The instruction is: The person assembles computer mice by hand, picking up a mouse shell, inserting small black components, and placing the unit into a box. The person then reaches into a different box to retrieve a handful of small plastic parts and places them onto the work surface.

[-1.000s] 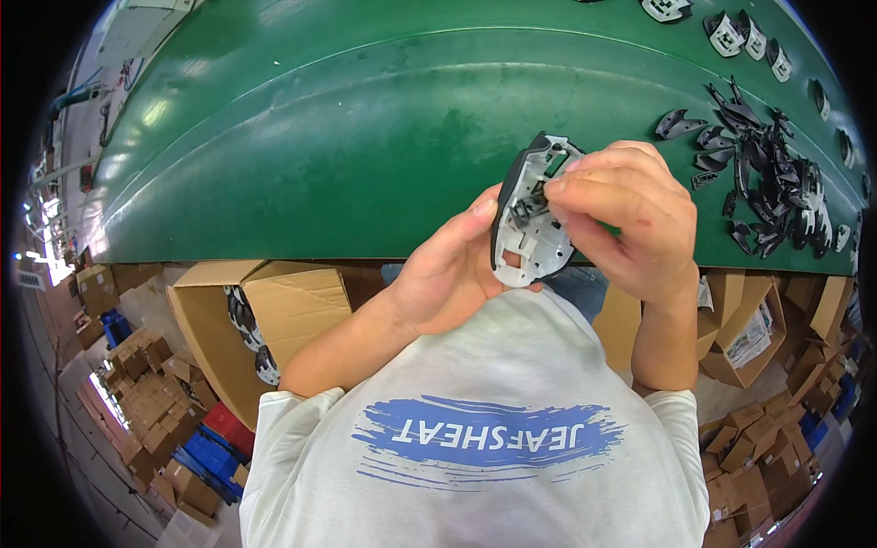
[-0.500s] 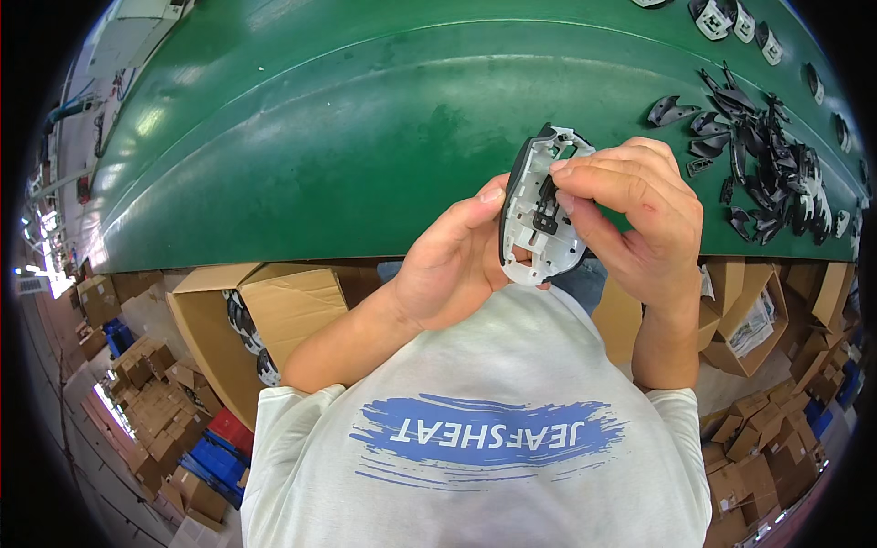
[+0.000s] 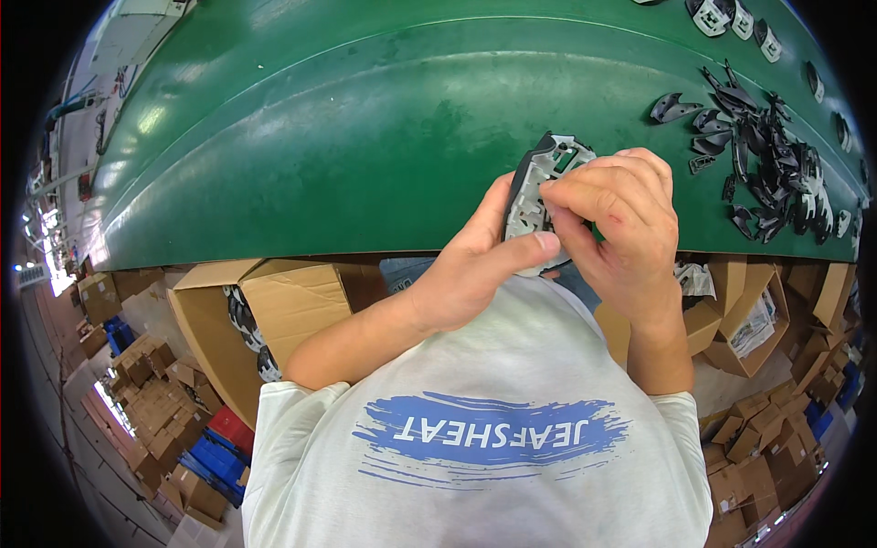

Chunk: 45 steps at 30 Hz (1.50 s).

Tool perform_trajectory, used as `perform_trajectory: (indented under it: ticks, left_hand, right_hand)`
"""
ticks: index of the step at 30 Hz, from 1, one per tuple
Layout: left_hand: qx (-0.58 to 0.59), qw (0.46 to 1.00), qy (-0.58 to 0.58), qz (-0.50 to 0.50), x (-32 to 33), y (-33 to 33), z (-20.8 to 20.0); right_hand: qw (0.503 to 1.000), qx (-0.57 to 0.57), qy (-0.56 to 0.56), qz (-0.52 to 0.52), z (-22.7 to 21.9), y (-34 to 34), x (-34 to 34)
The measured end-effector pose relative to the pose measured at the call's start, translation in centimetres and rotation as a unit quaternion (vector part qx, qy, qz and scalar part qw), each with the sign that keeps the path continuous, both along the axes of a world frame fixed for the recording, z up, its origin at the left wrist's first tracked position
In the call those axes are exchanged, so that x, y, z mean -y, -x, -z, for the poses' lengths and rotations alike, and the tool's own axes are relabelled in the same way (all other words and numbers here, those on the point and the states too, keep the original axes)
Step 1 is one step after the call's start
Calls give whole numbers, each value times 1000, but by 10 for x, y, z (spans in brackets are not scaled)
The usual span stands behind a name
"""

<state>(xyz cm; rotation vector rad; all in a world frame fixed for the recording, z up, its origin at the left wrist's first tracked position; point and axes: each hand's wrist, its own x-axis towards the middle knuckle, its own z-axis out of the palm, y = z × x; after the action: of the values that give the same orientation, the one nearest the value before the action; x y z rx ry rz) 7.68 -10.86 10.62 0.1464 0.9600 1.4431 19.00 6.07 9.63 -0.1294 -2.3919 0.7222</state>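
Observation:
Over the near edge of the green table I hold what looks like a computer mouse shell (image 3: 525,208), black outside with a white ribbed inside. My left hand (image 3: 470,274) is closed round its left side, fingers beneath and the thumb across the lower part of the inside. My right hand (image 3: 623,219) is closed in a pinch over the inside of the shell, fingertips touching it near the middle. Whatever lies between those fingertips is hidden, and the hand covers the shell's right side.
On the right of the green table (image 3: 347,137) lies a heap of black curved plastic parts (image 3: 763,155), with several white-and-black shells (image 3: 710,16) beyond. Below the table edge stand an open carton (image 3: 215,347) holding shells at left and another carton (image 3: 754,320) at right.
The shell has turned and tilted, showing less of its inside. My left thumb has come over its lower part. My right fingertips have moved down and slightly left, and the small black inner piece is now hidden.

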Motion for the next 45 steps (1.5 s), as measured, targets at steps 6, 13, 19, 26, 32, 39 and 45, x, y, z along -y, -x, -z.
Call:
perform_trajectory:
  ticks: [6,13,19,26,32,39,45]
  left_hand:
    - [-178,982,10,-56,-4,-10,12]
    - [-119,986,52,-107,-5,-4,8]
    - [-194,976,65,-76,-3,-5,16]
    - [-259,961,46,-85,-2,-8,21]
    - [-282,952,7,-118,1,-13,20]
    - [-253,961,11,-110,1,-12,18]
    - [-349,933,18,-86,6,-18,37]
  right_hand:
    - [999,1,-11,46,5,-2,5]
    - [997,25,43,52,1,-10,-4]
    - [986,44,145,67,5,-8,8]
    - [988,23,136,75,9,-2,18]
    - [981,50,180,56,14,-6,18]
    - [884,81,460,15,21,-10,35]
    - [905,139,401,12,19,-7,37]
